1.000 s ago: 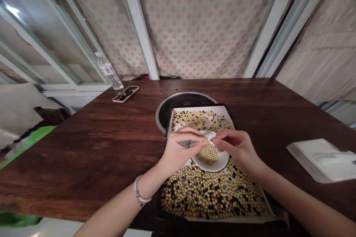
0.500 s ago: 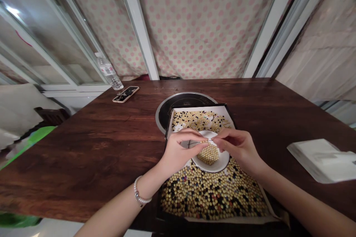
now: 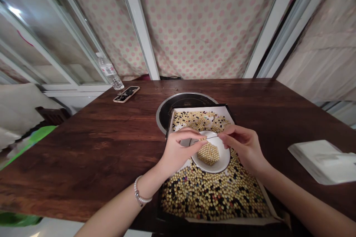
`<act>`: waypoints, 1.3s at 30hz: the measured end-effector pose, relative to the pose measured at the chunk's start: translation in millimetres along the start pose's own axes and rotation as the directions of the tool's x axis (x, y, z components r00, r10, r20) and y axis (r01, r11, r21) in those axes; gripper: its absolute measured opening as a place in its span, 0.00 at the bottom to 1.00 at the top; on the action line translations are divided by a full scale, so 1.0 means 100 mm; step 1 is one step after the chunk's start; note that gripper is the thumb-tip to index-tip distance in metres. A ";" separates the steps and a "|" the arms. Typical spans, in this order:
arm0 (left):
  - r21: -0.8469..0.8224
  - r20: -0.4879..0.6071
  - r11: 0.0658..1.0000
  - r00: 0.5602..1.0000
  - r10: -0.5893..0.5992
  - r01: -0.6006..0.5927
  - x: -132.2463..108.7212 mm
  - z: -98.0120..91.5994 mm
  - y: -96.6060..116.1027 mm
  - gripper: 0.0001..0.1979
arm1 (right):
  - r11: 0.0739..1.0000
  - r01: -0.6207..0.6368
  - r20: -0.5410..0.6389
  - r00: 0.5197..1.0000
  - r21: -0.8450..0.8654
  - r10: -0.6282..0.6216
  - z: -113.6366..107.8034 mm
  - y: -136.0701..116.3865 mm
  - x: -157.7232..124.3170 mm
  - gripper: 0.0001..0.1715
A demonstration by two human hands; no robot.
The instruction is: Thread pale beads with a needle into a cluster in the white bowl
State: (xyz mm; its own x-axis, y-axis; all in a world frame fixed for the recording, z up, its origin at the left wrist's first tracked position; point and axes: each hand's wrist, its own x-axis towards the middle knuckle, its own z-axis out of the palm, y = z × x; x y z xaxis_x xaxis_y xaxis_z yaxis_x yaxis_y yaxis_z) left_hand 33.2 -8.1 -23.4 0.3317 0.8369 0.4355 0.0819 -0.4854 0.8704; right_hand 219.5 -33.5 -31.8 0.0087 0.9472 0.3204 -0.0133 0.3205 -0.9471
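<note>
A thin dark cord (image 3: 211, 138) runs between my two hands above a white bowl (image 3: 226, 159). My left hand (image 3: 182, 148) pinches small pale yellow beads (image 3: 202, 140) on the cord between thumb and fingertips, and a short cord end sticks out beside the thumb. My right hand (image 3: 241, 142) is closed on the cord's other end at the bowl's right rim. Inside the bowl lies a layer of pale yellow beads (image 3: 208, 153). The bowl rests in a shallow black-edged tray (image 3: 222, 110) among many loose yellow, black and a few coloured beads (image 3: 211, 196).
Behind the tray is a round dark plate with a metal rim (image 3: 164, 113) set in the wooden table (image 3: 116, 148). A phone (image 3: 126, 94) and a water bottle (image 3: 110, 74) are at the back left. A white packet (image 3: 319, 159) lies at the right.
My right hand has moved to the right, away from the left, so more cord shows between them. My left hand stays almost where it was, pinching the beads.
</note>
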 end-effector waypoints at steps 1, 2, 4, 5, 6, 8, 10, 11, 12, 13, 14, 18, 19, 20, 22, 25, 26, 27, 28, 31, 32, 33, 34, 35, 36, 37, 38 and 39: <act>-0.003 0.005 1.000 1.000 -0.001 0.001 0.00 0.00 0.00 0.05 | 1.000 -0.002 0.022 1.000 -0.003 0.002 0.00 0.00 0.00 0.10; -0.006 0.014 1.000 1.000 -0.002 0.002 0.00 0.00 0.01 0.05 | 1.000 -0.008 0.064 0.998 -0.006 0.008 0.00 0.00 0.00 0.09; -0.008 0.040 1.000 0.999 -0.004 0.004 -0.01 0.01 0.02 0.05 | 1.000 -0.025 0.151 0.988 0.005 0.023 0.02 0.01 -0.01 0.07; -0.007 0.048 1.000 0.999 -0.002 0.002 -0.01 0.02 0.02 0.05 | 0.999 -0.033 0.181 0.983 0.014 0.030 0.02 0.01 -0.02 0.06; -0.007 0.049 1.000 0.999 -0.001 0.001 -0.01 0.02 0.03 0.05 | 0.999 -0.039 0.193 0.981 0.019 0.034 0.03 0.01 -0.02 0.06; -0.005 0.035 1.000 0.999 -0.002 0.002 0.00 0.02 0.04 0.05 | 0.999 -0.040 0.141 0.989 0.029 0.035 0.02 0.01 -0.01 0.06; -0.003 0.007 1.000 1.000 -0.007 0.007 0.01 0.01 0.04 0.05 | 0.998 -0.038 0.040 0.999 0.043 0.036 0.01 0.02 0.01 0.07; -0.003 -0.006 1.000 1.000 -0.010 0.010 0.01 0.01 0.04 0.05 | 0.998 -0.039 -0.004 0.999 0.052 0.039 0.01 0.02 0.02 0.08; -0.002 -0.014 1.000 1.000 -0.012 0.012 0.02 0.01 0.03 0.05 | 0.997 -0.043 -0.029 0.999 0.058 0.045 0.00 0.03 0.02 0.08; 0.001 -0.014 1.000 1.000 -0.013 0.013 0.02 0.00 0.03 0.05 | 0.997 -0.050 -0.029 0.998 0.058 0.051 0.00 0.03 0.03 0.09; 0.003 -0.009 1.000 1.000 -0.014 0.014 0.02 0.00 0.03 0.05 | 0.997 -0.059 -0.002 0.998 0.052 0.059 0.00 0.03 0.03 0.08; 0.006 0.034 1.000 0.999 -0.016 0.015 0.01 0.01 0.02 0.05 | 0.997 -0.066 0.142 0.988 0.027 0.062 0.03 0.01 0.00 0.06; 0.006 0.032 1.000 0.999 -0.015 0.015 0.01 0.01 0.03 0.05 | 0.998 -0.065 0.153 0.986 0.020 0.062 0.04 0.00 0.00 0.06; 0.006 0.024 1.000 1.000 -0.016 0.016 0.01 0.01 0.03 0.05 | 0.998 -0.066 0.144 0.988 0.011 0.064 0.04 -0.01 0.00 0.06; 0.009 -0.004 1.000 1.000 -0.023 0.023 0.02 0.01 0.04 0.06 | 0.998 -0.070 0.082 0.994 -0.008 0.071 0.03 -0.01 0.01 0.07; 0.012 -0.041 0.999 0.998 -0.039 0.040 0.03 0.01 0.04 0.06 | 0.997 -0.071 -0.008 0.997 -0.019 0.071 0.02 -0.01 0.02 0.08; 0.011 -0.034 0.999 0.998 -0.043 0.043 0.03 0.01 0.03 0.05 | 0.997 -0.071 0.012 0.997 -0.022 0.071 0.02 0.00 0.02 0.07; 0.005 -0.012 0.999 0.999 -0.047 0.047 0.03 0.01 0.03 0.05 | 0.997 -0.070 0.056 0.996 -0.024 0.071 0.02 0.00 0.02 0.07; -0.003 0.023 0.999 0.998 -0.054 0.054 0.02 0.01 0.02 0.05 | 0.997 -0.068 0.111 0.991 -0.025 0.070 0.02 0.01 0.02 0.07; -0.020 0.104 0.997 0.992 -0.074 0.077 0.01 0.01 0.02 0.04 | 0.998 -0.061 0.206 0.976 -0.031 0.066 0.03 0.02 0.00 0.06; -0.017 0.102 0.997 0.992 -0.077 0.079 0.01 0.01 0.01 0.04 | 0.998 -0.059 0.194 0.979 -0.031 0.064 0.03 0.02 0.00 0.05; -0.009 0.087 0.997 0.993 -0.076 0.077 0.01 0.01 0.02 0.04 | 0.998 -0.058 0.172 0.983 -0.031 0.063 0.03 0.01 0.00 0.06; 0.001 0.066 0.997 0.995 -0.073 0.073 0.01 0.01 0.02 0.04 | 0.998 -0.057 0.146 0.987 -0.032 0.061 0.03 0.01 0.01 0.06; 0.009 0.045 0.998 0.997 -0.070 0.070 0.01 0.01 0.02 0.04 | 0.998 -0.055 0.115 0.992 -0.030 0.058 0.03 0.01 0.01 0.07; 0.014 0.029 0.998 0.997 -0.069 0.069 0.02 0.01 0.02 0.04 | 0.998 -0.053 0.086 0.995 -0.027 0.055 0.02 0.01 0.02 0.08; 0.017 0.019 0.998 0.997 -0.068 0.068 0.02 0.01 0.02 0.04 | 0.998 -0.052 0.067 0.996 -0.024 0.053 0.02 0.01 0.02 0.09; 0.016 0.015 0.998 0.998 -0.065 0.064 0.02 0.01 0.02 0.04 | 0.998 -0.053 0.063 0.997 -0.023 0.054 0.02 0.01 0.02 0.09; 0.013 0.021 0.998 0.998 -0.062 0.061 0.02 0.01 0.02 0.04 | 0.998 -0.056 0.076 0.995 -0.023 0.057 0.02 0.01 0.02 0.08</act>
State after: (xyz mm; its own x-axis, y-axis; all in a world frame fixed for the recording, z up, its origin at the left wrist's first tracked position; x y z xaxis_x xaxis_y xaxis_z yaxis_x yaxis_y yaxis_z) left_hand 34.6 -7.8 -21.6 0.3454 0.8598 0.3760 0.1144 -0.4363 0.8925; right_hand 217.6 -31.4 -31.8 -0.0685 0.9616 0.2659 0.0097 0.2672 -0.9636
